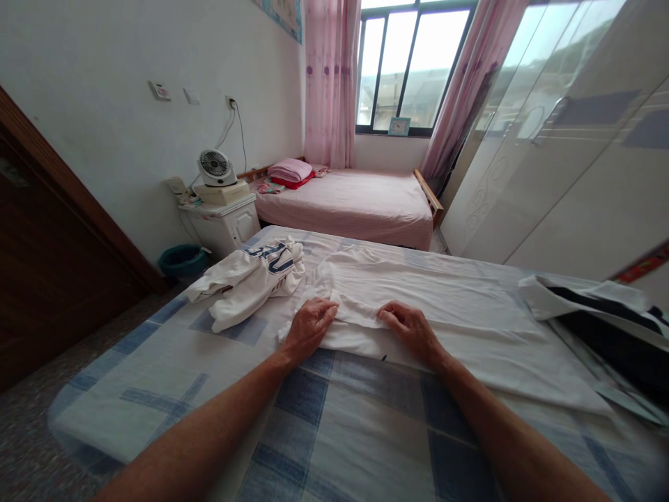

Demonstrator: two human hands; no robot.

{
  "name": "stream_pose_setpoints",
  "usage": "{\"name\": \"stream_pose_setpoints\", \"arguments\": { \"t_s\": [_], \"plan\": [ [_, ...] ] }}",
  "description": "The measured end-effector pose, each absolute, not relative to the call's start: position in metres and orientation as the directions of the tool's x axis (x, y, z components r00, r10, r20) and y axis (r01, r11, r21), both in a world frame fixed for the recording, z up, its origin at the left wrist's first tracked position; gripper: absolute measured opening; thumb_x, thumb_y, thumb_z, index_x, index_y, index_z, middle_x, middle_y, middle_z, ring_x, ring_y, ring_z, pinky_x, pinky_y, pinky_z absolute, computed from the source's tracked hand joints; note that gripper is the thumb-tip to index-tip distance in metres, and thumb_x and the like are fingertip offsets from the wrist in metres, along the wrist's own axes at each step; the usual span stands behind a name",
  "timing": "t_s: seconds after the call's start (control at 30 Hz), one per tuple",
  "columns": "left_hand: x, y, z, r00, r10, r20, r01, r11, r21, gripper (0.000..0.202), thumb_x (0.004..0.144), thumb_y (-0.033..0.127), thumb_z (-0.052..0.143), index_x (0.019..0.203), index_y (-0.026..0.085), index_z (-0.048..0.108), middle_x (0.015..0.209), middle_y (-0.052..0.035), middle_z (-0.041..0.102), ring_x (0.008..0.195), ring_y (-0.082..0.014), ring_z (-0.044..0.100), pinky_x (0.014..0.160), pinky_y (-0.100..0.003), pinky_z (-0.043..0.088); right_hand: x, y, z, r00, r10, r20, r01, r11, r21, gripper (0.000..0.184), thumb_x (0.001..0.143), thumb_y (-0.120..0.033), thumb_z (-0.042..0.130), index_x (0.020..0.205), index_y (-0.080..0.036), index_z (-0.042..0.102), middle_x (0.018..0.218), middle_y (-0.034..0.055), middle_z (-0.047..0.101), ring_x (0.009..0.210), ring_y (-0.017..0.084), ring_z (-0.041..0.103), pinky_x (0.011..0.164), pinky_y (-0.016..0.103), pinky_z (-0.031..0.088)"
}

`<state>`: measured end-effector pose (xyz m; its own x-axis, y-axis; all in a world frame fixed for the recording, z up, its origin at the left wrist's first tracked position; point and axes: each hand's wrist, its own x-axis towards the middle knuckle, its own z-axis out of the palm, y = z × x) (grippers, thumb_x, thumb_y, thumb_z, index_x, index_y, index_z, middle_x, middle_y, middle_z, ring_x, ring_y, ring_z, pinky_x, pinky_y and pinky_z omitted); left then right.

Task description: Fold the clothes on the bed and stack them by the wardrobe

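White garment [444,293] lay spread across blue-checked bed [125,418], right of crumpled printed garment [251,275]. Light, even pull between both hands seemed best, so layer settled straight, creases flattened. Left hand [313,321] had fingers closed, pinching cloth edge; right hand [412,328] pinched same layer, fingers narrow.

Both forearms bare, running in from the near side and converging forward. Left forearm [224,413] angles in from the left, right forearm [509,425] from the right. Left hand [312,323] and right hand [410,328] near each other, not touching, about level from where I stand. Backs up, fingers curled, tips pinched in and pointing inward. Left wrist [285,354] slightly bent.
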<state>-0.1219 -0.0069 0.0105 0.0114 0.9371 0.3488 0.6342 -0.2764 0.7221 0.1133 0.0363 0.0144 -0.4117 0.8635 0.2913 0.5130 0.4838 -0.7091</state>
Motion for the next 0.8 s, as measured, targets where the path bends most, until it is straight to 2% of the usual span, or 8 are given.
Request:
{"name": "stream_pose_setpoints", "arguments": {
  "t_s": [0.13, 0.27, 0.37, 0.47, 0.53, 0.6, 0.7, 0.8],
  "plan": [
    [-0.122, -0.006, 0.010, -0.049, 0.931, 0.362, 0.677, -0.236, 0.697, 0.027, 0.087, 0.028, 0.045, 0.089, 0.017, 0.070, 0.092, -0.0054, 0.068, 0.093, -0.0187, 0.060, 0.088, -0.032, 0.046, 0.113, 0.040, 0.009, -0.399, 0.852, 0.340, 0.532, 0.517, -0.671, 0.013, 0.076, -0.023, 0.050, 0.077, -0.019, 0.063, 0.077, -0.0001, 0.061, 0.058, 0.009, 0.050, 0.060, 0.023, 0.040],
    [-0.123, -0.005, 0.005, -0.051, 0.918, 0.393, 0.736, -0.231, 0.636, 0.023, 0.085, 0.023, 0.047, 0.091, 0.018, 0.069, 0.096, -0.0056, 0.067, 0.095, -0.0194, 0.059, 0.090, -0.035, 0.047, 0.117, 0.042, 0.011, -0.428, 0.869, 0.248, 0.546, 0.468, -0.695, 0.018, 0.075, -0.017, 0.047, 0.082, -0.019, 0.063, 0.069, -0.0018, 0.059, 0.056, 0.010, 0.050, 0.058, 0.022, 0.040],
    [-0.123, -0.005, 0.006, -0.045, 0.859, 0.510, 0.830, -0.253, 0.498, 0.024, 0.083, 0.020, 0.050, 0.100, 0.018, 0.066, 0.115, -0.0091, 0.061, 0.111, -0.0229, 0.054, 0.099, -0.041, 0.042, 0.119, 0.039, 0.021, -0.337, 0.880, 0.334, 0.688, 0.472, -0.551, 0.017, 0.081, -0.023, 0.047, 0.079, -0.019, 0.064, 0.079, 0.0022, 0.063, 0.065, 0.013, 0.056, 0.067, 0.026, 0.043],
    [-0.119, -0.007, 0.009, 0.107, 0.793, 0.600, 0.884, -0.353, 0.308, 0.034, 0.087, 0.022, 0.047, 0.118, 0.016, 0.059, 0.137, -0.0122, 0.047, 0.132, -0.0251, 0.035, 0.109, -0.045, 0.032, 0.113, 0.029, 0.027, -0.390, 0.795, 0.465, 0.711, 0.581, -0.395, 0.023, 0.088, -0.027, 0.043, 0.095, -0.019, 0.064, 0.106, 0.0081, 0.064, 0.090, 0.017, 0.060, 0.083, 0.031, 0.044],
    [-0.115, -0.007, 0.007, 0.251, 0.796, 0.550, 0.876, -0.429, 0.221, 0.039, 0.090, 0.026, 0.044, 0.127, 0.016, 0.052, 0.143, -0.0119, 0.041, 0.138, -0.0255, 0.026, 0.111, -0.046, 0.028, 0.105, 0.021, 0.025, -0.546, 0.694, 0.470, 0.641, 0.707, -0.299, 0.030, 0.090, -0.029, 0.045, 0.115, -0.020, 0.058, 0.128, 0.0104, 0.056, 0.116, 0.021, 0.051, 0.097, 0.036, 0.038],
    [-0.113, -0.007, 0.002, 0.342, 0.827, 0.446, 0.870, -0.458, 0.182, 0.043, 0.092, 0.031, 0.042, 0.132, 0.017, 0.047, 0.144, -0.0114, 0.041, 0.138, -0.0270, 0.026, 0.110, -0.049, 0.028, 0.098, 0.014, 0.019, -0.652, 0.629, 0.424, 0.600, 0.770, -0.218, 0.041, 0.088, -0.031, 0.050, 0.127, -0.021, 0.051, 0.140, 0.0115, 0.046, 0.130, 0.025, 0.038, 0.105, 0.043, 0.030],
    [-0.116, -0.006, -0.006, 0.358, 0.878, 0.316, 0.890, -0.424, 0.170, 0.043, 0.094, 0.035, 0.037, 0.133, 0.017, 0.046, 0.143, -0.0123, 0.042, 0.135, -0.0275, 0.033, 0.108, -0.052, 0.030, 0.096, 0.013, 0.012, -0.649, 0.646, 0.402, 0.629, 0.753, -0.193, 0.040, 0.088, -0.029, 0.049, 0.127, -0.020, 0.052, 0.139, 0.0122, 0.047, 0.132, 0.025, 0.036, 0.106, 0.046, 0.029],
    [-0.121, -0.007, -0.001, 0.298, 0.895, 0.331, 0.911, -0.371, 0.182, 0.041, 0.094, 0.033, 0.038, 0.129, 0.015, 0.050, 0.141, -0.0141, 0.045, 0.134, -0.0259, 0.035, 0.107, -0.049, 0.032, 0.106, 0.025, 0.015, -0.508, 0.712, 0.485, 0.697, 0.671, -0.255, 0.034, 0.087, -0.016, 0.044, 0.117, -0.020, 0.058, 0.129, 0.0107, 0.056, 0.123, 0.023, 0.045, 0.100, 0.042, 0.036]
  ]
}}
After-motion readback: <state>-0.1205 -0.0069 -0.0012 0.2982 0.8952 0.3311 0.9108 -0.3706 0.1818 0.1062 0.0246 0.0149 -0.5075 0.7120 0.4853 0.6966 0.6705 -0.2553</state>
